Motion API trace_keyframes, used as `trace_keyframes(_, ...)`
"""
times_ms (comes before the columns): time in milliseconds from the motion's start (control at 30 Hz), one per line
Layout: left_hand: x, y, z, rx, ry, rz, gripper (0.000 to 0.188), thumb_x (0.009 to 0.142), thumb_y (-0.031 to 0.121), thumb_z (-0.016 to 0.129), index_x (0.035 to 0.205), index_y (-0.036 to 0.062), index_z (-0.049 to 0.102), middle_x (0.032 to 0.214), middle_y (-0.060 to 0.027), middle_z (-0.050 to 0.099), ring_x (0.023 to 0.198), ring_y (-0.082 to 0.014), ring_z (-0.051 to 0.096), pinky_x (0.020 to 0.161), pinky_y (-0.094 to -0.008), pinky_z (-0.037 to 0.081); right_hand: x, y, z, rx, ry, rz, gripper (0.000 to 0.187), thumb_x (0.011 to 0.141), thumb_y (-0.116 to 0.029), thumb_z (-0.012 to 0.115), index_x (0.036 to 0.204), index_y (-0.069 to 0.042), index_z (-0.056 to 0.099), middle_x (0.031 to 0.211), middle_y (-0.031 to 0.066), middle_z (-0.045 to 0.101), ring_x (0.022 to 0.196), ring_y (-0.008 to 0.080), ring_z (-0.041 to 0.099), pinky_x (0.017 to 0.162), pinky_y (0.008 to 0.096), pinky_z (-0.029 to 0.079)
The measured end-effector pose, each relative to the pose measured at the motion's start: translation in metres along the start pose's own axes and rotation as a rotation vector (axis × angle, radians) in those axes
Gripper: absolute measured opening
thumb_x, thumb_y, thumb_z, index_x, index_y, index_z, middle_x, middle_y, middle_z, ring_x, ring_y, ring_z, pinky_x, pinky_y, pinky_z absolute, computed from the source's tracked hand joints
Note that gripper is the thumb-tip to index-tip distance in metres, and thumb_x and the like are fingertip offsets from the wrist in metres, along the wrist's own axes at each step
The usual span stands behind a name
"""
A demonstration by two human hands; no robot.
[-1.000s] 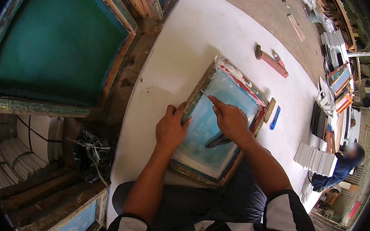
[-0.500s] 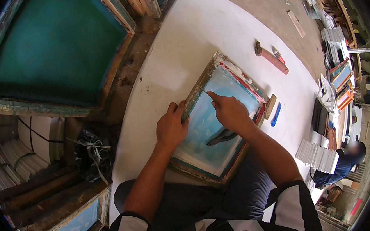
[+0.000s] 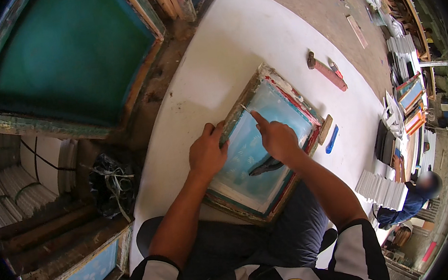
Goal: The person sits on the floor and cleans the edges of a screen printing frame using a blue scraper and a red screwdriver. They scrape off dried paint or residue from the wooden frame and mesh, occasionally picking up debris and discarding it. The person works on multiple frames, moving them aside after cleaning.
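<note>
Two hands on wooden screen frame [image 3: 265, 146], flat on white surface [image 3: 236, 37]. Left hand [image 3: 207, 153] curled over frame edge. Right hand [image 3: 279, 140] pinching small thin tool [image 3: 246, 108] at top corner. Pliers [image 3: 267, 166] waiting on mesh. Work looks partway done.

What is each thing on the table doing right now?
Wooden screen frame: lies flat at the table edge.
Left hand: grips the frame's left rail.
Right hand: rests on the light blue mesh, forefinger pointing out.
Dark tool: lies on the mesh.
Hammer: lies untouched.
Blue pen: lies beside the frame.
</note>
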State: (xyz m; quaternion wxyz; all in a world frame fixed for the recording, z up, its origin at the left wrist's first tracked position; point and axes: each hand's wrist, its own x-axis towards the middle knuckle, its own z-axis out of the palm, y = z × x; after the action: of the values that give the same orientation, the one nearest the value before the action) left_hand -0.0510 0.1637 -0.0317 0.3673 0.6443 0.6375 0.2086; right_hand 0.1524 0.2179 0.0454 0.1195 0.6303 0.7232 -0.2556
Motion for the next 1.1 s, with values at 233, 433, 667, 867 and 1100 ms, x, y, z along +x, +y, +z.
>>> trace_keyframes(233,0.003,0.010,-0.006,-0.022,-0.062,-0.054,0.057,0.092,0.025,0.073,0.144,0.0109,0.057,0.120,-0.0148,0.061,0.098,-0.0375,0.069,0.084,-0.0488,0.056,0.008,0.030,0.015,0.506,-0.021,0.019,0.044,0.106,-0.020,0.053,0.149,-0.020,0.055,0.124,0.0246,0.070,0.108,0.0462,0.069,0.098,0.0479,0.054)
trace_keyframes(433,0.004,0.006,-0.002,-0.003,-0.017,-0.007,0.053,0.092,0.023,0.070,0.142,0.0089,0.058,0.118,-0.0139,0.059,0.092,-0.0373,0.069,0.079,-0.0484,0.057,0.017,0.050,0.050,0.422,0.353,-0.333,0.052,0.106,-0.032,0.060,0.154,-0.015,0.050,0.085,0.0157,0.072,0.070,0.0313,0.071,0.063,0.0437,0.054)
trace_keyframes(667,0.001,0.001,-0.001,-0.027,-0.014,-0.018,0.057,0.091,0.025,0.074,0.143,0.0093,0.058,0.119,-0.0150,0.061,0.095,-0.0367,0.070,0.081,-0.0485,0.057,0.002,0.042,0.012,1.343,-0.344,0.239,0.059,0.100,-0.027,0.070,0.153,-0.011,0.049,0.078,0.0035,0.058,0.061,0.0158,0.054,0.058,0.0297,0.047)
trace_keyframes(867,0.001,0.002,-0.002,-0.029,-0.010,-0.020,0.057,0.091,0.024,0.074,0.144,0.0095,0.058,0.118,-0.0155,0.061,0.094,-0.0369,0.070,0.081,-0.0483,0.057,-0.015,0.022,0.026,0.639,0.166,0.029,0.041,0.096,-0.014,0.071,0.135,-0.005,0.061,0.092,0.0189,0.068,0.084,0.0323,0.068,0.075,0.0427,0.053)
trace_keyframes(1100,0.001,0.008,-0.007,-0.019,-0.054,-0.072,0.058,0.092,0.027,0.073,0.146,0.0106,0.057,0.122,-0.0160,0.060,0.099,-0.0370,0.069,0.086,-0.0490,0.056,-0.023,0.008,0.024,0.328,0.279,-0.026,0.033,0.104,-0.023,0.056,0.136,-0.016,0.065,0.104,0.0240,0.069,0.102,0.0415,0.067,0.086,0.0499,0.053)
